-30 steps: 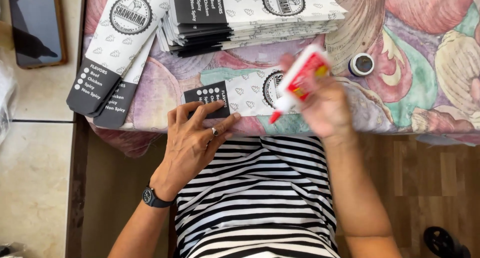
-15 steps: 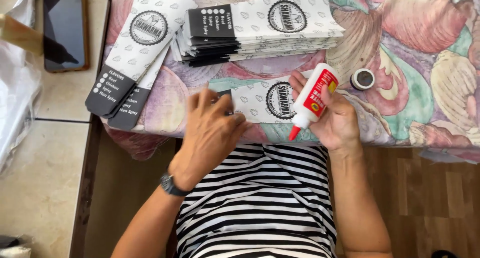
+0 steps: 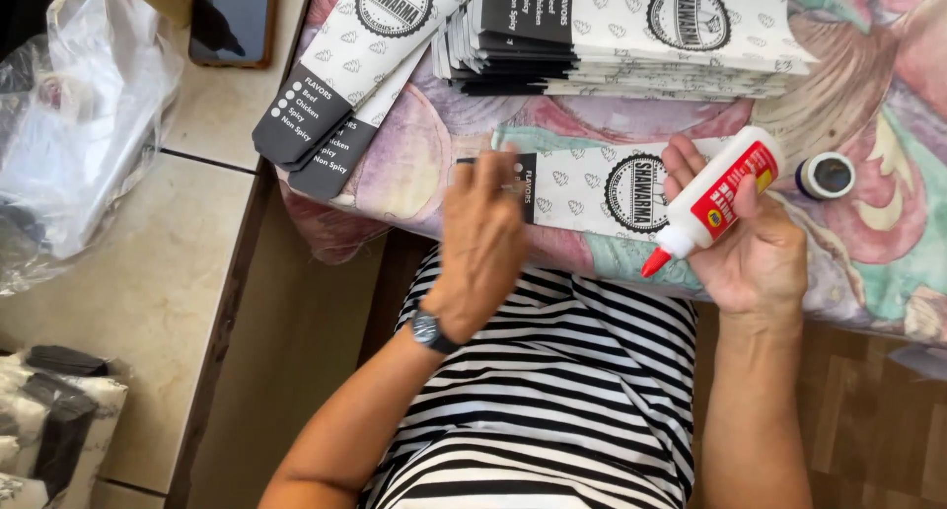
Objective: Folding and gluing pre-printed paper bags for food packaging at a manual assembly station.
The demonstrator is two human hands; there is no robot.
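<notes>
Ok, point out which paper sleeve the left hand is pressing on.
The single flat paper sleeve at the table's near edge, under the left hand. The thick stack and the overhanging pair lie farther back, untouched.

White-and-black paper sleeve (image 3: 602,183) on cloth, stack of sleeves (image 3: 631,26) behind, dark phone (image 3: 232,18) far left

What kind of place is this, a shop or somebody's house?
Probably a home used as a small packing spot. A floral cloth covers the work surface, a phone lies on a tiled ledge, and a stack of printed paper sleeves waits while the right hand holds a glue bottle.
</notes>
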